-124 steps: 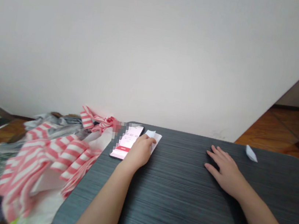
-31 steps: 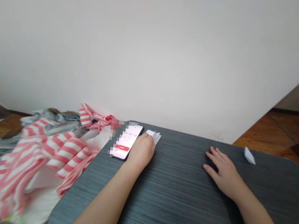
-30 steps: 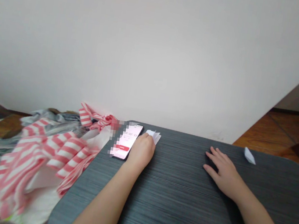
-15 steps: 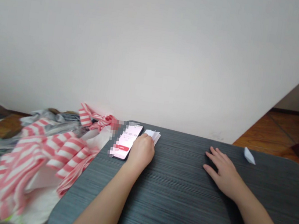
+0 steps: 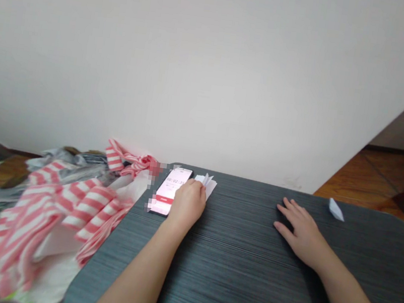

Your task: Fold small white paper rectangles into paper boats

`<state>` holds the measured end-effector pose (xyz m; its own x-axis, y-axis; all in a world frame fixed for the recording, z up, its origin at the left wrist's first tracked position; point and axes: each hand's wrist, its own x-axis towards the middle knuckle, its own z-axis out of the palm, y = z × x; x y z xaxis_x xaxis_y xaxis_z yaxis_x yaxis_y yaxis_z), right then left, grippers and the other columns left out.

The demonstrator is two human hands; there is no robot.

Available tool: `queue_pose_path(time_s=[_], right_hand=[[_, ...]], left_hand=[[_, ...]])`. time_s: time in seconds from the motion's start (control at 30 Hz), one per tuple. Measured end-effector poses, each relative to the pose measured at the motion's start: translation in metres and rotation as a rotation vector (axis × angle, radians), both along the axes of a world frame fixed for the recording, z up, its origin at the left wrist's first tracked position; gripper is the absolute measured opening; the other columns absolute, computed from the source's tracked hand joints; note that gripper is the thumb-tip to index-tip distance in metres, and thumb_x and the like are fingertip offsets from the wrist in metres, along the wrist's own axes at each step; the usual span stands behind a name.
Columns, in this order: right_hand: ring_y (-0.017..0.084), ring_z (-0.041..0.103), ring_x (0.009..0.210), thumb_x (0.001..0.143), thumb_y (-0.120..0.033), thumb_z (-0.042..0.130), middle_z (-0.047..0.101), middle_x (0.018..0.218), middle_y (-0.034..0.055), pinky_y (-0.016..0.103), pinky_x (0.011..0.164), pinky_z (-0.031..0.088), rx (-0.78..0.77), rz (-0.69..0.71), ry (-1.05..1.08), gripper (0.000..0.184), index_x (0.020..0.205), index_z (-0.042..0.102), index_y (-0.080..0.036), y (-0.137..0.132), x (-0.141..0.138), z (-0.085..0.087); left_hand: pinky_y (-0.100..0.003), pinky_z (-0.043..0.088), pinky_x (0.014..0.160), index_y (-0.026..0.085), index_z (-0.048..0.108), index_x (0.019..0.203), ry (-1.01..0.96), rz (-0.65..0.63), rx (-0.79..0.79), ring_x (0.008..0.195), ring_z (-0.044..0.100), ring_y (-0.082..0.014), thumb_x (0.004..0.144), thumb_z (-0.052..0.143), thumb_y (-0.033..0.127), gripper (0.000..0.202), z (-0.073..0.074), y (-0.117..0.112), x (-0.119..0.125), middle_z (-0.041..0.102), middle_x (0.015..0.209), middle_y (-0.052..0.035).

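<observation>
My left hand (image 5: 187, 204) lies on the dark grey wood-grain table (image 5: 232, 256) near its far edge, fingers curled over a folded white paper (image 5: 209, 187). The paper's far end sticks out past my fingertips, and the rest is hidden under them. Just left of that hand lies a black-framed smartphone (image 5: 168, 190), its lit screen showing a timer with a red bar. My right hand (image 5: 301, 231) rests flat with its fingers spread, holding nothing. Beyond it, near the far right edge, sits a small folded white paper piece (image 5: 336, 209).
A heap of pink-and-white striped fabric (image 5: 61, 217) with white and grey plastic sheeting spills over the table's left edge. A white wall (image 5: 213, 73) rises behind the table. Wooden floor (image 5: 381, 182) shows beyond the right corner.
My left hand has shifted slightly toward the near side, uncovering more of the phone. The paper's tip now stands up more at my fingertips. My right hand has not moved.
</observation>
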<state>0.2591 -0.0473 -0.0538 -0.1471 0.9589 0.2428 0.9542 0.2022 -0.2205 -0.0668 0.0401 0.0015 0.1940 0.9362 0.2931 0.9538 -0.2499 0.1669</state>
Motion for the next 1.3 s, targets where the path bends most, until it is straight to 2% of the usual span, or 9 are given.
queue_pose_path(time_s=[0.17, 0.27, 0.4, 0.5, 0.57, 0.67, 0.8, 1.07, 1.3], right_hand=[[0.035, 0.040, 0.136, 0.091, -0.041, 0.055, 0.051, 0.142, 0.0180, 0.054, 0.109, 0.035, 0.080, 0.020, 0.073, 0.044, 0.124, 0.064, -0.014, 0.000, -0.007, 0.007], [0.032, 0.051, 0.125, 0.092, -0.037, 0.054, 0.061, 0.130, 0.0159, 0.051, 0.106, 0.040, 0.121, 0.057, 0.205, 0.036, 0.119, 0.065, -0.016, -0.003, -0.022, 0.021], [0.022, 0.066, 0.088, 0.094, -0.033, 0.051, 0.067, 0.112, 0.0121, 0.039, 0.080, 0.055, -0.063, 0.125, 0.486, 0.031, 0.120, 0.063, -0.019, -0.006, -0.057, 0.042], [0.018, 0.067, 0.074, 0.092, -0.033, 0.054, 0.071, 0.099, 0.0091, 0.032, 0.065, 0.056, -0.211, 0.116, 0.754, 0.028, 0.114, 0.064, -0.019, -0.001, -0.091, 0.050], [0.015, 0.063, 0.057, 0.095, -0.035, 0.049, 0.072, 0.092, 0.0087, 0.025, 0.045, 0.050, -0.391, 0.062, 0.979, 0.031, 0.117, 0.061, -0.017, 0.009, -0.113, 0.051], [0.014, 0.066, 0.060, 0.091, -0.032, 0.054, 0.070, 0.104, 0.0128, 0.020, 0.035, 0.044, -0.550, 0.006, 1.220, 0.028, 0.114, 0.059, -0.015, 0.030, -0.140, 0.049], [0.013, 0.066, 0.056, 0.092, -0.026, 0.052, 0.070, 0.100, 0.0122, 0.017, 0.032, 0.042, -0.592, -0.062, 1.354, 0.019, 0.105, 0.060, -0.015, 0.055, -0.159, 0.045], [0.012, 0.065, 0.055, 0.091, -0.029, 0.055, 0.069, 0.098, 0.0104, 0.016, 0.031, 0.040, -0.546, -0.089, 1.370, 0.019, 0.104, 0.058, -0.016, 0.064, -0.159, 0.040], [0.010, 0.054, 0.048, 0.088, -0.039, 0.057, 0.066, 0.087, 0.0073, 0.017, 0.027, 0.032, -0.420, -0.135, 1.196, 0.030, 0.106, 0.059, -0.016, 0.050, -0.116, 0.036]], left_hand=[[-0.031, 0.043, 0.071, 0.015, 0.063, 0.080, 0.010, -0.058, 0.034, 0.080, 0.062, -0.0216, 0.095, 0.040, 0.021, 0.027, -0.004, -0.002, 0.006, 0.064, 0.086, -0.0091], [-0.031, 0.043, 0.070, 0.015, 0.062, 0.079, 0.016, -0.058, 0.052, 0.081, 0.061, -0.0220, 0.095, 0.041, 0.021, 0.027, -0.003, -0.004, 0.008, 0.063, 0.087, -0.0095], [-0.032, 0.043, 0.071, 0.015, 0.063, 0.080, 0.012, -0.058, 0.060, 0.082, 0.060, -0.0224, 0.094, 0.043, 0.020, 0.025, -0.001, -0.008, 0.011, 0.063, 0.087, -0.0099], [-0.031, 0.043, 0.072, 0.014, 0.063, 0.082, 0.006, -0.071, 0.070, 0.082, 0.060, -0.0223, 0.094, 0.043, 0.019, 0.024, 0.000, -0.010, 0.014, 0.062, 0.087, -0.0097], [-0.031, 0.044, 0.073, 0.014, 0.063, 0.082, 0.010, -0.081, 0.068, 0.082, 0.060, -0.0223, 0.094, 0.043, 0.019, 0.024, 0.000, -0.012, 0.016, 0.062, 0.087, -0.0098], [-0.031, 0.044, 0.073, 0.014, 0.063, 0.083, 0.016, -0.097, 0.054, 0.083, 0.060, -0.0221, 0.094, 0.043, 0.019, 0.024, -0.001, -0.014, 0.018, 0.063, 0.089, -0.0099], [-0.030, 0.045, 0.074, 0.015, 0.063, 0.082, 0.007, -0.118, 0.046, 0.085, 0.060, -0.0220, 0.094, 0.044, 0.019, 0.023, -0.005, -0.015, 0.018, 0.063, 0.089, -0.0091], [-0.030, 0.045, 0.076, 0.014, 0.063, 0.084, -0.063, -0.078, 0.039, 0.084, 0.060, -0.0209, 0.095, 0.043, 0.019, 0.023, -0.004, -0.013, 0.012, 0.063, 0.089, -0.0087], [-0.032, 0.045, 0.077, 0.015, 0.064, 0.086, -0.066, -0.082, -0.007, 0.086, 0.061, -0.0221, 0.096, 0.041, 0.022, 0.026, -0.001, -0.012, 0.011, 0.064, 0.092, -0.0100]])
